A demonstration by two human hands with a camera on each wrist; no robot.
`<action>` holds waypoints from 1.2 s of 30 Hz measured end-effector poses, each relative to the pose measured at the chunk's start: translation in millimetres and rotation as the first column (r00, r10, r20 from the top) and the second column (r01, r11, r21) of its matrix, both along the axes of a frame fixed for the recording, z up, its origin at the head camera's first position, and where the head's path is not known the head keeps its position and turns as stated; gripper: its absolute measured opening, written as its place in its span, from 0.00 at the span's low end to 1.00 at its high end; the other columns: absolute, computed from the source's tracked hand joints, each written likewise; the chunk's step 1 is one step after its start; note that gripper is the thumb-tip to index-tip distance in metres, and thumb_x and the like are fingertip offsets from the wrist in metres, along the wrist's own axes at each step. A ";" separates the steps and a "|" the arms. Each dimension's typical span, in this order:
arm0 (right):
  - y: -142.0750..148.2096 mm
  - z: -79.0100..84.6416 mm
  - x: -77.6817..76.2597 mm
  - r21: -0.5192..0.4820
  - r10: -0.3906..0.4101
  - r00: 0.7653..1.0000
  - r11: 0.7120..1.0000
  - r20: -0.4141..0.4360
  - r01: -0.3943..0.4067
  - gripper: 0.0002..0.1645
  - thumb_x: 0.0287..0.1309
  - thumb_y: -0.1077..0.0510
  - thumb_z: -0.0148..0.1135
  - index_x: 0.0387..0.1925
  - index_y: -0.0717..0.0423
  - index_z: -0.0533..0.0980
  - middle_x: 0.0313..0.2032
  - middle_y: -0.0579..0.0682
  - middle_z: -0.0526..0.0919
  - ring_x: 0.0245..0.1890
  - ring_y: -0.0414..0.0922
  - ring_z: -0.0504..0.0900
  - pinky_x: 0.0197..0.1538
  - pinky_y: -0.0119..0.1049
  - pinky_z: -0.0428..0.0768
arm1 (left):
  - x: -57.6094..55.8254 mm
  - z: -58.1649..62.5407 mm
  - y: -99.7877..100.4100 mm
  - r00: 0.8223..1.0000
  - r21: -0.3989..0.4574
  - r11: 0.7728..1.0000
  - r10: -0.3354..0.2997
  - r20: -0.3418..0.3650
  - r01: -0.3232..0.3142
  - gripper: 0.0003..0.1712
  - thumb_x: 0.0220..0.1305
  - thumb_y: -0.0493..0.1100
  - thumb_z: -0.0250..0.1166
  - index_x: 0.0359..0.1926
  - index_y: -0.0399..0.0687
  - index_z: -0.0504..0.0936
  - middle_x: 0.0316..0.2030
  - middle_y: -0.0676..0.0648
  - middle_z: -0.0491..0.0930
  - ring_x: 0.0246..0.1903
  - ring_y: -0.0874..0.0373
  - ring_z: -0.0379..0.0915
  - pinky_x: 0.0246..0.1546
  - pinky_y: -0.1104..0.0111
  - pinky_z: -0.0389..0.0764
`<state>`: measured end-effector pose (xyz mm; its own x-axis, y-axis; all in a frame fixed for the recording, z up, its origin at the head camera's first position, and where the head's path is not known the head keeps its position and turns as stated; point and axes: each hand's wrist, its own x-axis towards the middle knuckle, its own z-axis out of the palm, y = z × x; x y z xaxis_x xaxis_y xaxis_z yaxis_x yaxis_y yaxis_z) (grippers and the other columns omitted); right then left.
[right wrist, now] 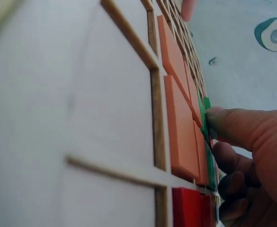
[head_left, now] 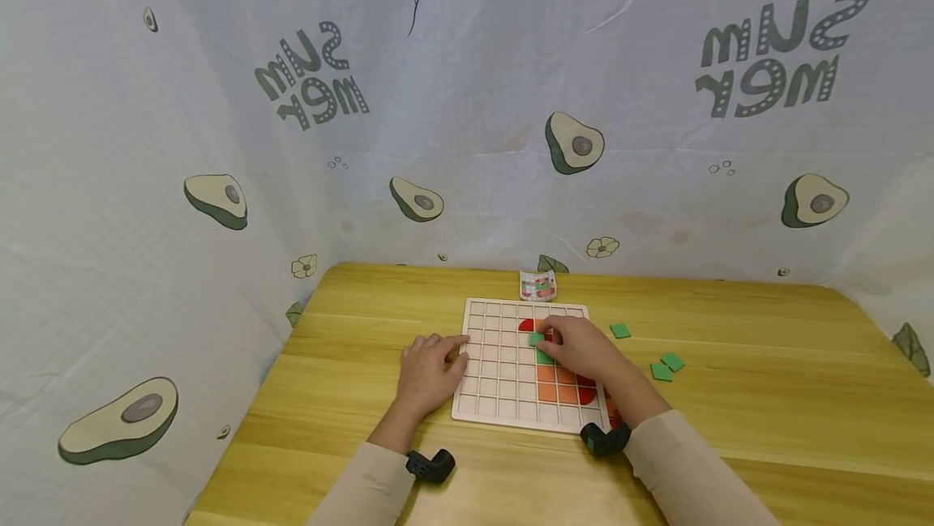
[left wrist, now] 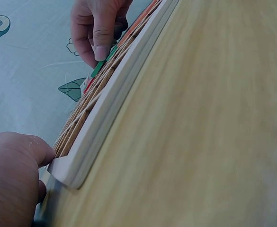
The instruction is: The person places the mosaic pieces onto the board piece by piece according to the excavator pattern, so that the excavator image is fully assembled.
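A pale wooden grid board [head_left: 496,408] lies on the table. My right hand [head_left: 581,345] is over its right half, pinching a green square tile [head_left: 536,339] between thumb and fingers; the right wrist view shows that tile [right wrist: 207,104] at the thumb tip. Orange square tiles [head_left: 547,392], a green tile [head_left: 544,357] and rounded red pieces [head_left: 527,325] sit in cells near it. Some cells are hidden under the right hand. My left hand [head_left: 429,372] rests at the board's left edge, its index finger and thumb touching the rim.
Loose green tiles [head_left: 620,331] lie right of the board, with several green pieces in all. Red and orange pieces [head_left: 613,411] are partly covered by the right forearm. A small patterned card [head_left: 537,286] stands behind the board, by the printed curtain [head_left: 481,186].
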<state>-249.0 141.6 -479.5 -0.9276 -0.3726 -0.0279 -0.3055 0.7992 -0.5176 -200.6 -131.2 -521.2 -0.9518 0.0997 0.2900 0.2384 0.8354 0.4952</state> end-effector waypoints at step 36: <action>-16.3 2.7 7.2 0.078 -0.028 1.000 0.997 -0.011 0.028 0.19 0.68 0.54 0.64 0.58 0.50 0.82 0.36 0.46 0.85 0.36 0.44 0.76 0.47 0.45 0.78 | -0.8 -1.0 0.1 1.000 -0.014 1.000 0.000 0.002 0.000 0.18 0.70 0.53 0.62 0.58 0.66 0.85 0.27 0.60 0.72 0.30 0.62 0.58 0.38 0.66 0.56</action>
<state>-241.7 125.4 -476.8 -0.9380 -0.3435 -0.0470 -0.2871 0.8456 -0.4501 -201.4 -131.1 -522.2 -0.9525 0.1037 0.2864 0.2372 0.8425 0.4837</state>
